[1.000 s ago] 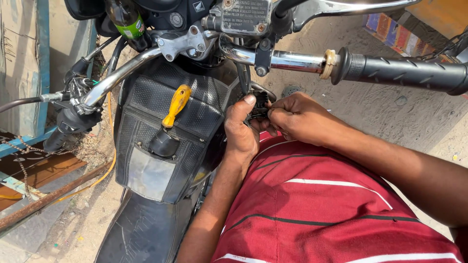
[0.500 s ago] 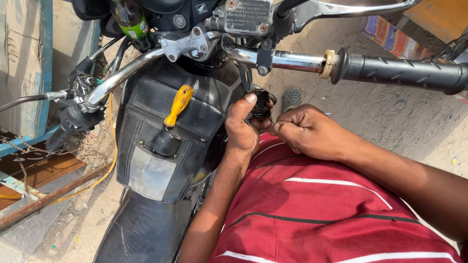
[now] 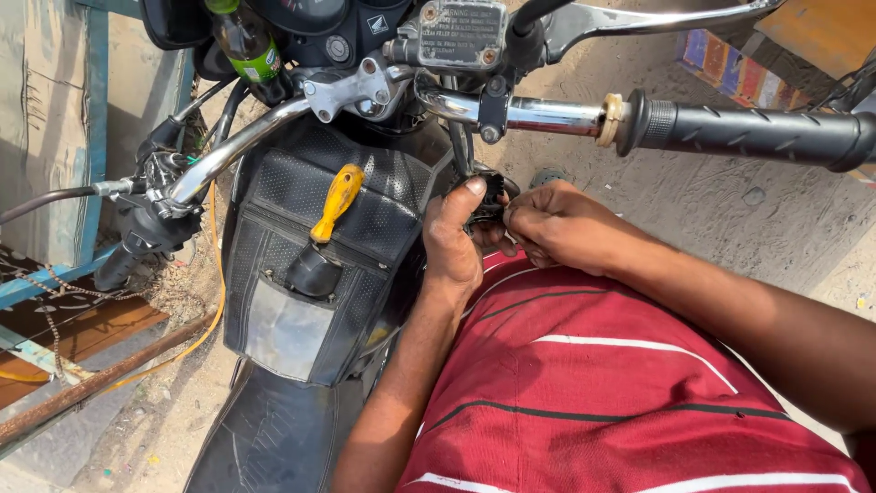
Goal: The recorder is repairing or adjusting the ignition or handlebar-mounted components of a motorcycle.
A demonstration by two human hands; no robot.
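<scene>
outdoor roadside repair spot, motorcycle [image 3: 328, 237] on dusty ground [image 3: 748, 201], screwdriver [image 3: 336, 203] on tank, scrap rods [image 3: 91, 388]

A small black plastic switch housing [image 3: 490, 199] is gripped by the left hand [image 3: 453, 239] and pinched by the right hand [image 3: 558, 224] beneath the chrome handlebar [image 3: 547, 114]. A yellow-handled screwdriver [image 3: 335, 203] is tucked into the black padded tank cover [image 3: 283, 219].

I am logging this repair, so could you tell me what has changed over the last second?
Little: the right hand stays close against the small black part that the left hand still pinches. The yellow-handled screwdriver and handlebar grip remain as before.
</scene>
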